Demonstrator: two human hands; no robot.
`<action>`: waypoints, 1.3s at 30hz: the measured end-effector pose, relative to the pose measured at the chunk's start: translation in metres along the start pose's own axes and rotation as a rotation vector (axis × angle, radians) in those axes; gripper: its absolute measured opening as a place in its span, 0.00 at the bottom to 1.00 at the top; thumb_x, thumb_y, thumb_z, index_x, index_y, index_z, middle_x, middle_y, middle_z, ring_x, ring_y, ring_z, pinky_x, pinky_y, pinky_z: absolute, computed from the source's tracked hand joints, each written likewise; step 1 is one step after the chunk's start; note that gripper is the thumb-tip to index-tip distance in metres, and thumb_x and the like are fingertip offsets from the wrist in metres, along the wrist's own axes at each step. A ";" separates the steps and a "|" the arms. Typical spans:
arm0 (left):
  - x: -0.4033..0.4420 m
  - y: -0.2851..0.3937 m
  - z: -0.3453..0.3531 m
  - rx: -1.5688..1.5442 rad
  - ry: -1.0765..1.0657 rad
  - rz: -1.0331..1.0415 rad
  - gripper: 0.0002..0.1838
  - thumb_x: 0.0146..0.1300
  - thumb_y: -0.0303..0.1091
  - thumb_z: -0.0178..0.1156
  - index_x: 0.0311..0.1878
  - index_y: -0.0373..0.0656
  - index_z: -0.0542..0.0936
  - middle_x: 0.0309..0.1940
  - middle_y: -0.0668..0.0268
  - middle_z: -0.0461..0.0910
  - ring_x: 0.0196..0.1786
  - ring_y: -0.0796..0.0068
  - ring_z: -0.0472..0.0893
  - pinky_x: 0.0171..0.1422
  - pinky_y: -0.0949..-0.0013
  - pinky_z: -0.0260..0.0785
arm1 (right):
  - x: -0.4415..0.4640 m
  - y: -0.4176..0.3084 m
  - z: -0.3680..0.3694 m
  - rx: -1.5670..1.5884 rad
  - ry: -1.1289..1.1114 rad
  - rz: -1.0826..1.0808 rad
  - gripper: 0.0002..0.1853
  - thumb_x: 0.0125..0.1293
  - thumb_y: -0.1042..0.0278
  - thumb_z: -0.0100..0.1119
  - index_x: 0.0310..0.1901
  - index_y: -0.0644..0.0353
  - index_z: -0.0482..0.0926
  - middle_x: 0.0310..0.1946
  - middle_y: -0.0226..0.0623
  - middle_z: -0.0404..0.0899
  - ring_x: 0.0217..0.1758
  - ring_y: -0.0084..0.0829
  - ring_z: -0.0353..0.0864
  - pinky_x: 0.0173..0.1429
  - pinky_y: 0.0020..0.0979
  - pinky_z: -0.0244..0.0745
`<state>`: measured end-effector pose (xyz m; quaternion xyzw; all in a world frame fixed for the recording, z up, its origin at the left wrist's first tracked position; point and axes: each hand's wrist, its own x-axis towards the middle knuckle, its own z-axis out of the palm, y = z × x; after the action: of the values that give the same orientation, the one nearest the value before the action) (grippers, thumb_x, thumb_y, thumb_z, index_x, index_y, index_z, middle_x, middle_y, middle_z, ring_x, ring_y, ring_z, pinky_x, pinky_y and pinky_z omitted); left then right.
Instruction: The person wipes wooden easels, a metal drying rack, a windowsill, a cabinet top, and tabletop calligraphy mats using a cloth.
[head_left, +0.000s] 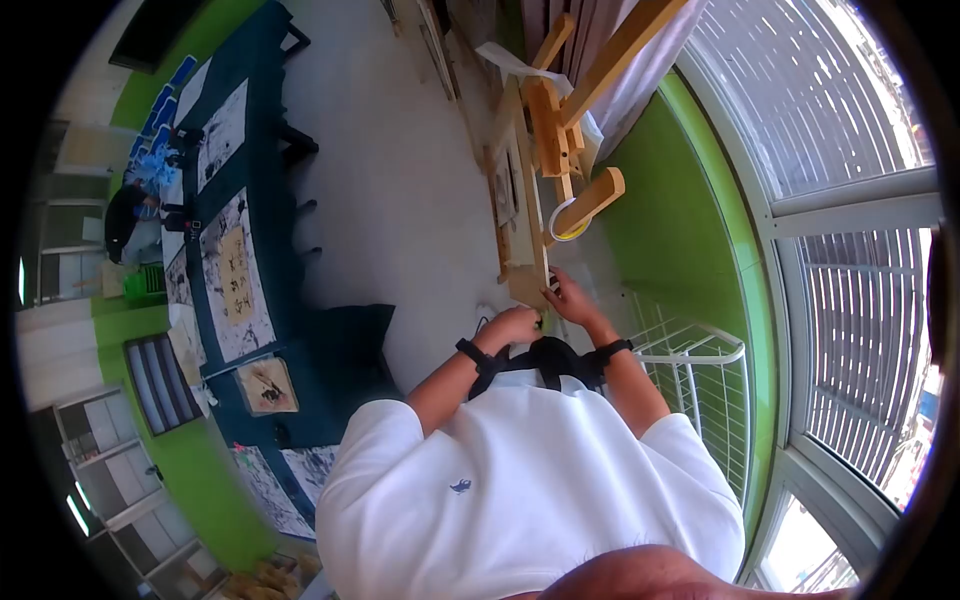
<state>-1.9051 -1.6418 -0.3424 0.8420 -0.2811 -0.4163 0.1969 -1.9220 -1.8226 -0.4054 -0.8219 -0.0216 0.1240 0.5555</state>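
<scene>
Both hands are in front of my waist, at the near end of a wooden board (524, 245) that leans with a wooden easel (548, 125). My left hand (517, 326) is curled beside the board's lower corner, near a small yellow-green item (542, 322); what its fingers hold is too small to make out. My right hand (570, 298) has its fingers bent against the board's edge. A roll of tape (571, 221) hangs at an easel peg above my right hand. Black straps circle both wrists.
A long table with a dark green cloth (270, 215) bears ink paintings on the left. A person in dark clothes (122, 220) is beyond it. A white wire rack (695, 357) stands close on my right, by the green wall (690, 230) and windows.
</scene>
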 end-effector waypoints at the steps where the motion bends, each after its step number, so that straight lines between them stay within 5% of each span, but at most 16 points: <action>1: -0.006 0.007 -0.011 -0.004 -0.134 0.070 0.17 0.55 0.40 0.60 0.46 0.42 0.82 0.37 0.50 0.83 0.41 0.48 0.83 0.47 0.53 0.75 | 0.001 -0.003 -0.002 0.020 0.025 -0.009 0.28 0.68 0.62 0.59 0.65 0.64 0.63 0.44 0.52 0.78 0.35 0.38 0.82 0.40 0.37 0.78; 3: -0.023 0.009 -0.031 0.161 -0.285 0.116 0.17 0.56 0.38 0.59 0.49 0.47 0.81 0.39 0.55 0.84 0.42 0.50 0.82 0.48 0.54 0.74 | -0.002 -0.011 -0.003 0.073 0.000 0.079 0.29 0.67 0.59 0.61 0.64 0.63 0.66 0.41 0.50 0.79 0.34 0.38 0.82 0.39 0.36 0.78; 9: -0.091 0.003 -0.156 0.039 -0.143 -0.001 0.15 0.58 0.38 0.58 0.48 0.45 0.78 0.41 0.54 0.82 0.46 0.50 0.80 0.50 0.54 0.72 | -0.012 -0.032 -0.002 -0.105 0.161 0.176 0.25 0.62 0.55 0.67 0.55 0.59 0.74 0.30 0.44 0.82 0.30 0.35 0.83 0.36 0.35 0.76; 14: -0.150 -0.039 -0.219 -0.158 0.456 0.266 0.13 0.59 0.31 0.60 0.45 0.42 0.71 0.38 0.56 0.76 0.40 0.51 0.78 0.45 0.57 0.71 | -0.019 -0.044 0.012 -0.266 0.247 0.334 0.26 0.59 0.46 0.68 0.48 0.59 0.74 0.25 0.44 0.80 0.29 0.45 0.82 0.34 0.42 0.75; 16: -0.181 -0.052 -0.244 -0.247 0.465 0.305 0.14 0.56 0.28 0.63 0.42 0.42 0.69 0.36 0.57 0.73 0.37 0.53 0.76 0.43 0.59 0.69 | -0.021 -0.056 0.024 -0.491 0.419 0.563 0.31 0.55 0.41 0.69 0.47 0.59 0.72 0.31 0.43 0.80 0.34 0.46 0.81 0.38 0.44 0.74; 19: -0.224 -0.086 -0.278 -0.397 0.480 0.401 0.16 0.52 0.23 0.64 0.38 0.42 0.66 0.34 0.59 0.69 0.36 0.56 0.73 0.42 0.63 0.68 | -0.018 -0.074 0.052 -0.906 0.660 0.618 0.34 0.54 0.41 0.69 0.49 0.62 0.69 0.41 0.46 0.78 0.42 0.50 0.79 0.44 0.46 0.73; 22: -0.254 -0.131 -0.298 -0.510 0.504 0.525 0.15 0.50 0.19 0.61 0.35 0.43 0.65 0.34 0.60 0.68 0.37 0.58 0.73 0.45 0.68 0.66 | 0.007 -0.125 0.088 -0.955 0.708 0.741 0.34 0.55 0.43 0.69 0.50 0.62 0.68 0.48 0.47 0.75 0.51 0.52 0.75 0.50 0.48 0.71; 24: -0.261 -0.156 -0.307 -0.612 0.520 0.593 0.13 0.49 0.17 0.55 0.32 0.43 0.64 0.36 0.62 0.68 0.41 0.62 0.72 0.49 0.73 0.63 | 0.033 -0.125 0.119 -0.773 0.716 0.385 0.35 0.52 0.52 0.74 0.55 0.62 0.67 0.46 0.45 0.76 0.52 0.48 0.75 0.51 0.46 0.71; 27: -0.240 -0.173 -0.313 -0.562 0.569 0.790 0.14 0.51 0.16 0.57 0.33 0.44 0.64 0.38 0.62 0.69 0.41 0.66 0.70 0.49 0.72 0.63 | 0.102 -0.243 0.154 -0.062 0.298 0.120 0.40 0.52 0.72 0.72 0.66 0.61 0.61 0.51 0.42 0.74 0.54 0.42 0.75 0.59 0.39 0.71; 28: -0.232 -0.176 -0.315 -0.573 0.510 0.832 0.13 0.54 0.16 0.55 0.40 0.43 0.70 0.44 0.59 0.74 0.46 0.62 0.75 0.53 0.69 0.66 | 0.120 -0.279 0.157 0.089 0.170 -0.001 0.43 0.52 0.77 0.70 0.69 0.60 0.58 0.54 0.42 0.74 0.56 0.39 0.75 0.61 0.37 0.70; 31: -0.223 -0.171 -0.330 -0.571 0.370 0.745 0.20 0.55 0.13 0.53 0.51 0.43 0.73 0.51 0.58 0.77 0.52 0.59 0.78 0.55 0.63 0.69 | 0.165 -0.335 0.142 0.102 0.022 -0.129 0.44 0.53 0.81 0.66 0.71 0.57 0.57 0.56 0.43 0.75 0.58 0.34 0.75 0.62 0.33 0.70; 32: -0.217 -0.174 -0.334 -0.546 0.384 0.723 0.24 0.57 0.14 0.56 0.58 0.43 0.73 0.52 0.59 0.79 0.53 0.57 0.80 0.55 0.60 0.71 | 0.175 -0.358 0.136 0.157 0.046 -0.121 0.38 0.51 0.82 0.65 0.66 0.59 0.65 0.49 0.39 0.79 0.52 0.31 0.78 0.57 0.32 0.73; 35: -0.193 -0.185 -0.348 -0.622 0.639 0.760 0.21 0.58 0.19 0.62 0.56 0.42 0.73 0.48 0.60 0.80 0.48 0.57 0.81 0.51 0.62 0.73 | 0.203 -0.324 0.120 0.091 -0.034 -0.092 0.28 0.51 0.82 0.63 0.57 0.61 0.75 0.42 0.38 0.81 0.47 0.31 0.80 0.55 0.31 0.73; 36: -0.194 -0.189 -0.362 -0.668 0.606 0.644 0.19 0.60 0.24 0.66 0.54 0.41 0.74 0.47 0.59 0.81 0.47 0.61 0.82 0.50 0.63 0.74 | 0.216 -0.307 0.117 0.053 0.024 -0.027 0.18 0.54 0.81 0.61 0.49 0.63 0.79 0.38 0.39 0.82 0.43 0.30 0.81 0.54 0.30 0.74; 39: -0.182 -0.196 -0.406 -0.660 0.550 0.432 0.15 0.61 0.24 0.65 0.51 0.40 0.75 0.46 0.58 0.82 0.48 0.65 0.82 0.50 0.65 0.74 | 0.253 -0.299 0.114 -0.155 0.201 -0.013 0.16 0.56 0.82 0.57 0.48 0.63 0.78 0.36 0.42 0.81 0.42 0.29 0.80 0.52 0.30 0.75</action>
<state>-1.6048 -1.3363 -0.1123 0.7357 -0.2398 -0.1945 0.6028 -1.6720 -1.5609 -0.2162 -0.8704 0.0194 0.0354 0.4906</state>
